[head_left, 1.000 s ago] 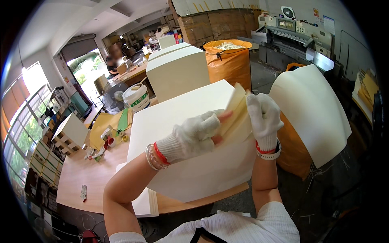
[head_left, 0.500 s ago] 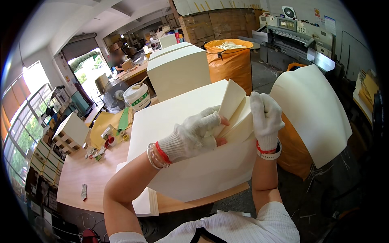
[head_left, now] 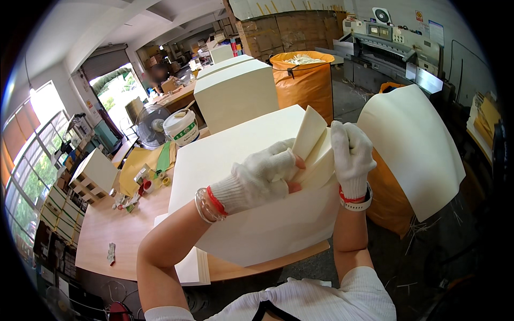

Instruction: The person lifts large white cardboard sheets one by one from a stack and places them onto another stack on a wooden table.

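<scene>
In the head view, looking down over your arms, a large, thick stack of white paper [head_left: 230, 144] lies in front of you on a pale wooden surface [head_left: 110, 230]. Between your two gloved hands, at the stack's right-hand side, paper flaps [head_left: 317, 174] rise in an open V; their long axis slants away from you and somewhat to the right. The flaps lie just right of your left hand [head_left: 259, 174], whose bare forefinger and thumb tips are parted and touch the paper near the V's lower end; you cannot be told for sure whether they grip it. Your right hand [head_left: 352, 155] stands upright at the flaps' right end, fingers curled in tightly; whether paper is pinched inside is hidden. Both hands are close, the left nearer the V's base, the right nearer its outer edge. Beyond the stack stands a tall block of paper [head_left: 235, 99], with an orange bag [head_left: 302, 91] of pale strips behind it to the right. A white bucket [head_left: 180, 130] and a fan [head_left: 152, 125] stand to the far left, and a big curved white sheet [head_left: 412, 152] is off to your right.
</scene>
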Demonstrator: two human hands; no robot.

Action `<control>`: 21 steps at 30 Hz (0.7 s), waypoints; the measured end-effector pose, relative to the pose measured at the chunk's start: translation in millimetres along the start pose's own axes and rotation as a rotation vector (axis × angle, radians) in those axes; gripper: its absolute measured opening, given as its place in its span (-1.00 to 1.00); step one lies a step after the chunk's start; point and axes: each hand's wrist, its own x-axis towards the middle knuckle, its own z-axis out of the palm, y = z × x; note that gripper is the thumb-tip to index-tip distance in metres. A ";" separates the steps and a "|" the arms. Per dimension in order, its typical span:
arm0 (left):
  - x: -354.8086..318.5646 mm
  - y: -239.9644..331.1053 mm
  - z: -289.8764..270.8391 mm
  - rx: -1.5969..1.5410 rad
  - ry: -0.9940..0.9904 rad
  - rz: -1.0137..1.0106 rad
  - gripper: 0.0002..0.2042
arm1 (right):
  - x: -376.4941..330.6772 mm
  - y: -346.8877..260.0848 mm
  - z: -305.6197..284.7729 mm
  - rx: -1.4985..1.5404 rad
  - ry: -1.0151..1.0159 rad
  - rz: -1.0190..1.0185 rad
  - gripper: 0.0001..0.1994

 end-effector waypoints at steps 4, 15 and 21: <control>1.9 6.2 -3.0 0.019 -0.023 -0.031 -0.64 | 1.0 0.0 -4.7 0.032 -0.061 0.028 -0.86; 1.0 1.1 -0.2 0.080 -0.008 0.031 -0.65 | -0.3 -0.7 -4.2 0.040 -0.083 0.193 -0.81; 5.9 9.1 -1.7 0.022 0.004 -0.005 -0.64 | 3.3 -2.9 -8.1 -0.031 -0.105 0.017 -0.83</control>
